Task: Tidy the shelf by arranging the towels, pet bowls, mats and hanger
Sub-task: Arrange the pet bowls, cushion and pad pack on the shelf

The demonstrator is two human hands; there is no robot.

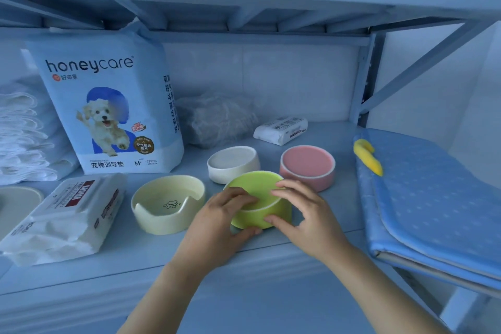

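**A:** How far along is it?

**B:** Early, I reckon. Left hand and right hand both curl round the green bowl at the shelf front. Yellow bowl, white bowl and pink bowl sit scattered nearby. The mat overhangs the right end.

**A:** And the room?

**B:** Metal rack, plain wall behind, bluish light.

Green bowl, pink bowl, white bowl, blue dotted mat

Dim, strong blue cast; soft focus; edges bowed; light source perhaps right.
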